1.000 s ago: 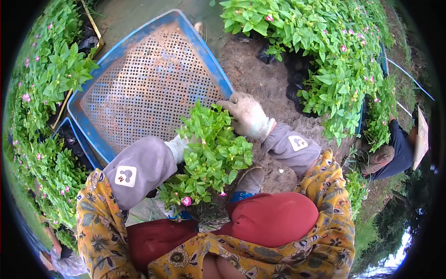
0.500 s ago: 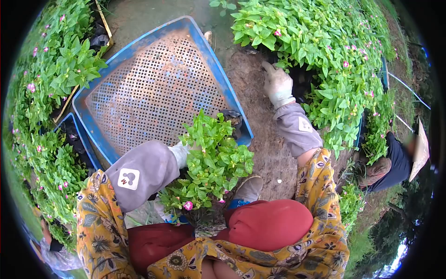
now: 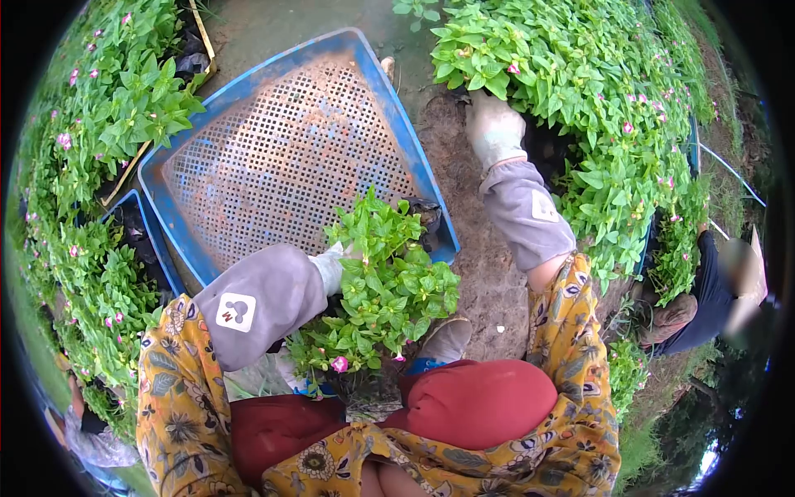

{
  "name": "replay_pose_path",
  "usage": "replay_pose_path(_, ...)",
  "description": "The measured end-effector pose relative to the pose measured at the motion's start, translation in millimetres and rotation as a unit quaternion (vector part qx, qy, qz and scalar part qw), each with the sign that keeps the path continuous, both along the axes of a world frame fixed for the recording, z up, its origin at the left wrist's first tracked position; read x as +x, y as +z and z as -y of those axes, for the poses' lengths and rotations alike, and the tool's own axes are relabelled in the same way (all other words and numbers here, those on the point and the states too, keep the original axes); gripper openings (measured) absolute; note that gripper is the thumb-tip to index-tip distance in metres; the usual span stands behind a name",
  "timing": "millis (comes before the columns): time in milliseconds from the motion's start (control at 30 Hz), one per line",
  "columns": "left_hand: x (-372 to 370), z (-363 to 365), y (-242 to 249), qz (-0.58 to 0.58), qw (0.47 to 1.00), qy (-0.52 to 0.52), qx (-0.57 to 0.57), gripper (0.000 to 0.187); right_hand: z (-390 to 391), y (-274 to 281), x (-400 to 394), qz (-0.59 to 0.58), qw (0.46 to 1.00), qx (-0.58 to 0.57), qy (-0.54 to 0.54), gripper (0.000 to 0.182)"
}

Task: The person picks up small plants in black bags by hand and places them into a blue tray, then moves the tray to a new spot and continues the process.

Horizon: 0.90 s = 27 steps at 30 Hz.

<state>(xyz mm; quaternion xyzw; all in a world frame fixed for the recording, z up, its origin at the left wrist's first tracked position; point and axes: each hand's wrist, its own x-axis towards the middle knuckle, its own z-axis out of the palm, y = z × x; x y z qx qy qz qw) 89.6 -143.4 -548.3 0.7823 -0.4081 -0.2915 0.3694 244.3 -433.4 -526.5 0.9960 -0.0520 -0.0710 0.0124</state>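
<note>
My left hand (image 3: pixel 330 269) is touching a leafy bunch of plants (image 3: pixel 389 290) by the near edge of a blue crate (image 3: pixel 360 51), but leaves are hiding the fingers, so I cannot tell whether it is gripping. My right hand (image 3: pixel 494 128) is sitting at the edge of the plant bed (image 3: pixel 571 66), its fingers disappearing under leaves; what they are grasping, if anything, I cannot tell. I am judging that stems could snap if either hand pulls on leaves alone, and that the black bag (image 3: pixel 426 217) resting at the crate's near right corner could tear if dragged over the rim. Brown soil is lying between crate and bed, looking uneven; soil is also speckling the crate's holed floor. Beyond the bed, a person (image 3: pixel 696 306) is crouching outdoors near grass.
</note>
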Motion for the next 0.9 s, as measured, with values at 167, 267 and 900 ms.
replay_pose_path(167,1.6,-0.8,-0.3,0.045,0.999,-0.008,-0.008,0.037,10.8,-12.9,15.1,0.037,0.995,-0.014,0.093,0.02)
replay_pose_path(267,1.5,-4.2,-12.1,0.03,0.999,0.015,-0.037,0.037,13.9,-13.7,7.2,0.042,0.995,-0.007,0.088,0.018)
replay_pose_path(900,-72.0,-195.8,39.2,-0.399,0.88,0.246,0.08,0.043,-174.4,99.3,-61.5,-0.071,0.872,0.286,0.39,0.018)
